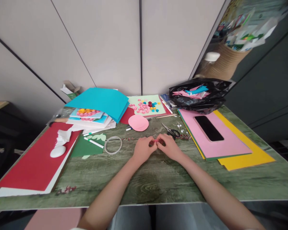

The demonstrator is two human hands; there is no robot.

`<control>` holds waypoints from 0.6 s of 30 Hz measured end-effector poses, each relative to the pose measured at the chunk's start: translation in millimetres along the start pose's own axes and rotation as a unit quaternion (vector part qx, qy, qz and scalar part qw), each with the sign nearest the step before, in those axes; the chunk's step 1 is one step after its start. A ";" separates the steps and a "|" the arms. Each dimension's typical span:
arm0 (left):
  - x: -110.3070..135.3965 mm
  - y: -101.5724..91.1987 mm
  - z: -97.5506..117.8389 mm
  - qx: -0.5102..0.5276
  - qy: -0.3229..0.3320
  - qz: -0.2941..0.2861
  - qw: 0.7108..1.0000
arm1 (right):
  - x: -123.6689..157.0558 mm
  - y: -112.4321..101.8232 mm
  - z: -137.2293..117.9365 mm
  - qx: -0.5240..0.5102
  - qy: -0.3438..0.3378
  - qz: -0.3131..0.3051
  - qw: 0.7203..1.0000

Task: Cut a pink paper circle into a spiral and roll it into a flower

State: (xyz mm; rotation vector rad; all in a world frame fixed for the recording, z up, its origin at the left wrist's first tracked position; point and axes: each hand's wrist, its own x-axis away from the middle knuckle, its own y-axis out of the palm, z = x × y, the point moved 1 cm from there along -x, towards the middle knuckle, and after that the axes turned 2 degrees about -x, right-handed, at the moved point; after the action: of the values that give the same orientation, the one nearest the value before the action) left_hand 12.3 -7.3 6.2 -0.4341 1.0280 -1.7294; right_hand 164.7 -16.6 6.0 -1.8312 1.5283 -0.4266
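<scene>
1. grip: the left hand (144, 148) and right hand (169, 147) meet fingertip to fingertip, each with thumb and forefinger pinching a small pink piece (156, 140) between them. the piece is largely covered by the fingers; its exact form cannot be told.
2. position: the pink piece is held at the grip itself, over the near half of the wood-patterned table (146, 188).
3. just beyond the right hand: scissors (170, 130), handles close to the knuckles; contact cannot be told. small white scraps (179, 126) lie beyond and to the right of the grip.
4. beyond the grip, slightly left: a pink paper disc (138, 123). farther beyond it, a pale green sheet (161, 111) bears many small pink, blue, yellow and dark red pieces.
5. left of the grip: a pale ring (113, 138) lying flat, then a green-capped marker (94, 142) across a dark green sheet (78, 151). well left, a red sheet (33, 166) carries a white rounded object (58, 151).
6. beyond and left: blue sheets (98, 97) on top of a paper stack.
7. right of the grip: a phone (208, 128) on a pink sheet (230, 150), a yellow sheet (252, 159) partly beneath. beyond these, a black bag (216, 103) with paper offcuts at its mouth.
</scene>
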 end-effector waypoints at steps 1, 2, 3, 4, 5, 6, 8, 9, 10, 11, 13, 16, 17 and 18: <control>0.0 0.0 0.1 -0.003 0.001 0.001 1.000 | 0.0 0.1 0.0 0.002 0.000 0.001 1.000; 0.1 0.0 0.2 -0.006 0.001 0.003 1.000 | 0.0 0.2 0.1 0.003 0.000 0.001 1.000; 0.2 -0.1 0.3 -0.009 0.001 0.003 1.000 | 0.0 0.3 0.2 0.005 0.000 0.001 1.000; 0.2 -0.2 0.4 -0.012 0.001 0.004 1.000 | 0.1 0.4 0.3 0.005 0.001 0.002 1.000; 0.2 -0.3 0.4 -0.015 0.001 0.004 1.000 | 0.2 0.6 0.5 0.006 0.001 0.002 1.000; 0.1 -0.2 0.3 -0.018 0.000 0.005 1.000 | 0.2 0.8 0.7 0.006 0.002 0.003 1.000; -0.1 0.0 0.0 -0.025 -0.001 0.004 1.000 | 0.4 1.3 1.0 0.006 0.003 0.004 1.000; -0.2 0.2 0.0 -0.027 -0.001 0.003 1.000 | 0.4 1.5 1.1 0.006 0.004 0.005 1.000; -0.3 0.4 0.1 -0.030 -0.002 0.002 1.000 | 0.4 1.6 1.2 0.006 0.005 0.006 1.000; -0.4 0.4 0.5 -0.034 -0.002 0.003 0.999 | 0.3 1.7 1.3 0.005 0.006 0.006 1.000; -0.3 0.0 1.9 -0.043 -0.002 0.006 0.999 | 0.2 1.8 1.5 0.004 0.009 0.009 1.000; 0.8 -2.2 4.9 -0.045 0.002 0.015 0.999 | 0.0 1.9 2.5 -0.002 0.014 0.016 1.000; 1.2 -3.1 5.5 -0.036 0.003 0.016 0.999 | 0.0 2.1 2.9 -0.005 0.015 0.018 1.000; 1.7 -4.0 5.8 -0.020 0.002 0.014 1.000 | 0.0 2.2 3.3 -0.009 0.015 0.019 1.000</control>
State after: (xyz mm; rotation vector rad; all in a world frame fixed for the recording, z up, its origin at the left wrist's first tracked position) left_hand 13.4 -10.9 12.5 -0.4390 1.0683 -1.6878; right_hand 165.3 -15.8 2.2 -1.8130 1.5897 -0.4266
